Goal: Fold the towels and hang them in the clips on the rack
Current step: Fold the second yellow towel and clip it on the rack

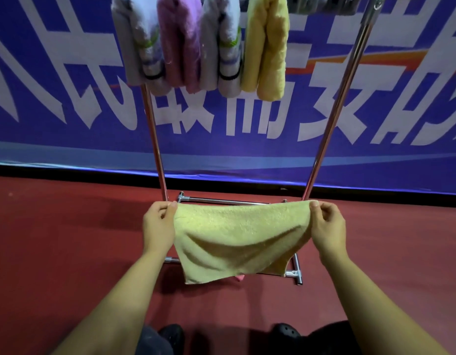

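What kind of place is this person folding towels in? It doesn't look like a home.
Probably an indoor hall or event venue, not a laundry room: a big blue banner with white lettering runs along the wall, the red floor looks like sports-hall flooring, and the metal rack stands freely on it.

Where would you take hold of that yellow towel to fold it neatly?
At the two top corners, one from each side, as here: the left hand pinches the left corner and the right hand the right one. Held so, the yellow towel hangs spread out with its top edge nearly straight, sagging only in the middle, so the corners can probably be brought together evenly.
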Action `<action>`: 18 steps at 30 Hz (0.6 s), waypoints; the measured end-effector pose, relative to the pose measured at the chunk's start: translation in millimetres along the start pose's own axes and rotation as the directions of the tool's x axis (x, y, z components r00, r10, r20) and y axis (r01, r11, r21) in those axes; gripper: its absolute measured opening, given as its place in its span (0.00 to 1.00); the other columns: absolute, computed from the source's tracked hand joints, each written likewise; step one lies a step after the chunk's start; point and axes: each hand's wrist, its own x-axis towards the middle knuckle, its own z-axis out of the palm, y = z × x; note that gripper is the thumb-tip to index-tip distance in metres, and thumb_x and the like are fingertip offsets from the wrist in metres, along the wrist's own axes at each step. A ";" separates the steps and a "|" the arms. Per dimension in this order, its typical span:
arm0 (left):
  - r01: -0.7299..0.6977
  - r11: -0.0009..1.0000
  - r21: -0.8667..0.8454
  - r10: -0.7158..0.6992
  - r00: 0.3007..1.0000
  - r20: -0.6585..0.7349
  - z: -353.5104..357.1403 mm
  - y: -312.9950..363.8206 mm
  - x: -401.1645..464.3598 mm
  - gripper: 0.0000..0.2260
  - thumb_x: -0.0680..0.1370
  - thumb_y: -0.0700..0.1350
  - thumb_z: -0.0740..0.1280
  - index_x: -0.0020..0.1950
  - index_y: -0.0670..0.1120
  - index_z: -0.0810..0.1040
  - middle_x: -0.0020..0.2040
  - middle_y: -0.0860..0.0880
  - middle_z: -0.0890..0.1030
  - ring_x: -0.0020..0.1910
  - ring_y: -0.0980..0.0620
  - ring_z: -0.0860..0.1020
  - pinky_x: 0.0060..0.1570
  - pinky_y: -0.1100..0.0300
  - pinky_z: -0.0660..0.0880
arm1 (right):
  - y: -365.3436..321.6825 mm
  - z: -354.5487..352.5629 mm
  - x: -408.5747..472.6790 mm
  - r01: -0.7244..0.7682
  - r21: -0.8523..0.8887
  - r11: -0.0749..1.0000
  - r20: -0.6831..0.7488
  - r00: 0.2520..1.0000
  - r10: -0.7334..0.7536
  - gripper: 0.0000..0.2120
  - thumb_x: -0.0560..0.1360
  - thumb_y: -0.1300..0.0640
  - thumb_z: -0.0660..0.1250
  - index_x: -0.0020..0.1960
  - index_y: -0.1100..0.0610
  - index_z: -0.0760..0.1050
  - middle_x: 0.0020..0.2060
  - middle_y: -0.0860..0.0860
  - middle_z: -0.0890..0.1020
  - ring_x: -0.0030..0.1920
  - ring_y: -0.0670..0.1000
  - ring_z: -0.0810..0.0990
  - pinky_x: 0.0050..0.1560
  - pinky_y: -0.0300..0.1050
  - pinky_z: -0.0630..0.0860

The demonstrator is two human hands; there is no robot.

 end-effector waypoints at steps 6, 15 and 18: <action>-0.084 0.972 0.218 0.099 0.993 -0.057 4.4 3.5 -4.2 0.06 0.80 0.47 0.70 0.47 0.46 0.81 0.42 0.48 0.84 0.44 0.47 0.81 0.49 0.52 0.76 | 4.8 -5.7 2.3 -0.037 -0.167 0.985 -0.005 0.999 0.037 0.09 0.82 0.48 0.66 0.51 0.54 0.77 0.44 0.49 0.81 0.49 0.54 0.81 0.50 0.49 0.75; 0.353 0.920 -0.170 -0.340 0.935 0.102 36.7 8.7 -25.9 0.06 0.78 0.44 0.73 0.44 0.42 0.84 0.40 0.43 0.84 0.39 0.47 0.81 0.39 0.54 0.79 | -5.7 24.9 -19.0 -0.279 0.058 0.959 0.202 0.944 0.262 0.10 0.79 0.54 0.72 0.44 0.60 0.83 0.34 0.53 0.82 0.34 0.51 0.77 0.31 0.44 0.78; 0.413 0.881 -0.231 -0.371 0.906 0.205 53.5 19.8 -38.7 0.07 0.77 0.43 0.75 0.48 0.40 0.84 0.41 0.42 0.84 0.36 0.47 0.80 0.28 0.60 0.77 | -10.4 41.6 -28.2 -0.201 0.086 0.976 0.243 0.954 0.175 0.11 0.78 0.55 0.73 0.39 0.59 0.83 0.29 0.48 0.81 0.33 0.49 0.76 0.36 0.44 0.76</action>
